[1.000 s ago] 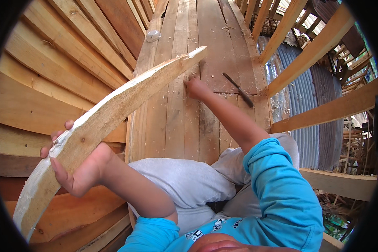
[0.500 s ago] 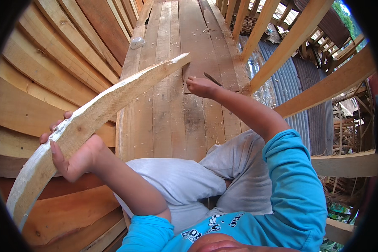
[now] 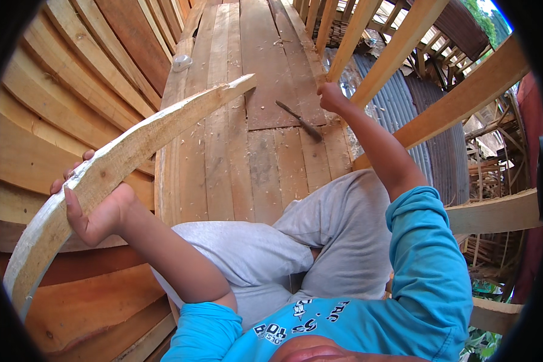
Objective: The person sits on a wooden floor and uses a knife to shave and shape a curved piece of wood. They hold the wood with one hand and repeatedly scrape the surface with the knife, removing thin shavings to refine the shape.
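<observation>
My left hand (image 3: pixel 99 208) is closed round the lower part of a long wooden plank (image 3: pixel 163 130), thumb on the near side and fingertips over its pale edge. The plank slants up to the right, and its chipped, narrowed far end rests over the floorboards. My right hand (image 3: pixel 333 98) is at the right edge of the floor, beside the upright wooden posts. Its fingers are curled together; what they hold, if anything, is hidden. A slim hand tool (image 3: pixel 300 122) with a narrow dark blade and thicker handle lies on the boards, apart from that hand.
Wood shavings are scattered over the plank floor (image 3: pixel 226 187). A clear plastic container (image 3: pixel 182 63) sits at the floor's far left. Stacked boards (image 3: pixel 60 108) line the left side. Wooden posts (image 3: pixel 398 51) stand along the right, with corrugated metal sheets (image 3: pixel 425 120) beyond them.
My right hand has moved right and away from me, toward the posts, uncovering the hand tool on the floor. My left hand keeps its grip on the plank. The whole view has shifted slightly.
</observation>
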A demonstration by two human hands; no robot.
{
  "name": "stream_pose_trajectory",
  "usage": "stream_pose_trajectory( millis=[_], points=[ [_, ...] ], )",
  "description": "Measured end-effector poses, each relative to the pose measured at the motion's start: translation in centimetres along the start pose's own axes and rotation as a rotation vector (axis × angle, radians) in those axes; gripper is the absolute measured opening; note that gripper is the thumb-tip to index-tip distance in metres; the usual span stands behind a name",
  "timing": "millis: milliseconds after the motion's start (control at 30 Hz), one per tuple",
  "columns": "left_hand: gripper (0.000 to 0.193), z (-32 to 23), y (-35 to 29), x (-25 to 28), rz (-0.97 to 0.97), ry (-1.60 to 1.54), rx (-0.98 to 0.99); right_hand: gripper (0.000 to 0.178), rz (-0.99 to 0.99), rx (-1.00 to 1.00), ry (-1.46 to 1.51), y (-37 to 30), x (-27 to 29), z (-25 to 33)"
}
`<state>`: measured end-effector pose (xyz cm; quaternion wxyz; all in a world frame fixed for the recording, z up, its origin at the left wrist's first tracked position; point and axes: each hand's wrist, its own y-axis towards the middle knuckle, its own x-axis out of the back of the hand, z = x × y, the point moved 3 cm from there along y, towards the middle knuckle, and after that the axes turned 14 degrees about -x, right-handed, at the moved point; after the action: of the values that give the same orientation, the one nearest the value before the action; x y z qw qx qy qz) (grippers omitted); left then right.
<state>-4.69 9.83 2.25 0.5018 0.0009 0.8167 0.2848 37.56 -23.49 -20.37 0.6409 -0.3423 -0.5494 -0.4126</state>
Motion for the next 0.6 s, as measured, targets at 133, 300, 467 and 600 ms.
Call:
stream_pose_trajectory(
  millis=[133,300,467,600],
  points=[
    [0.039,0.0,0.2,0.2,0.0,0.022,-0.028,0.029,0.1,0.13,0.258,-1.3,-5.3,5.0],
    [0.039,-0.5,0.0,-0.2,0.011,0.093,-0.081,0.031,-0.101,0.31,0.346,-0.5,-8.7,11.5],
    [0.038,-0.6,0.0,-0.2,0.02,0.106,-0.081,0.022,-0.062,0.362,0.272,1.6,-12.1,14.4],
    [0.037,-0.8,0.2,0.1,0.025,0.128,-0.093,0.013,-0.027,0.365,0.098,2.1,-13.2,14.9]
  ],
)
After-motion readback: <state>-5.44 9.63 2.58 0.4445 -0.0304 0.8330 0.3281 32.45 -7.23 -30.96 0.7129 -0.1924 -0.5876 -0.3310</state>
